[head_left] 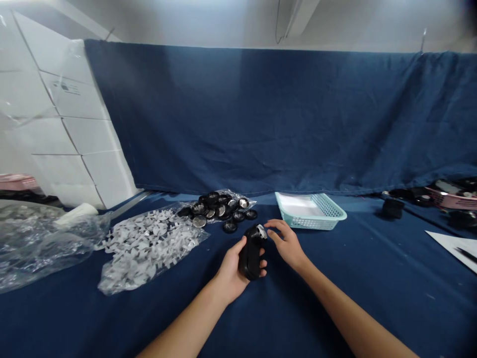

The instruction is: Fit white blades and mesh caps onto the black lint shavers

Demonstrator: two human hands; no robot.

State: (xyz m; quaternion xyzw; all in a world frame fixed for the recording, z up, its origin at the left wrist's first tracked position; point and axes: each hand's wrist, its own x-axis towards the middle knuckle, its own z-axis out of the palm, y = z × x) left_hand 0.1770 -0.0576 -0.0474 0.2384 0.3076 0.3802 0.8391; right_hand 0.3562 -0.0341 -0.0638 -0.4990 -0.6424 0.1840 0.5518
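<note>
A black handheld device with a rounded body is gripped in my left hand, fingers wrapped round its lower part. At its upper end sits a small light-grey piece. My right hand is just to the right of that piece, its fingers apart and slightly bent. I cannot tell whether a fingertip touches the grey piece. Beyond the device lies a pile of round black caps, some with shiny silvery faces. Left of my left hand, many small light-grey plastic parts are heaped on a clear plastic bag.
A pale green basket with white paper inside stands behind my right hand. White boxes are stacked at the left, near another clear bag. A black object, a pink basket and a paper sheet with a pen are at the right.
</note>
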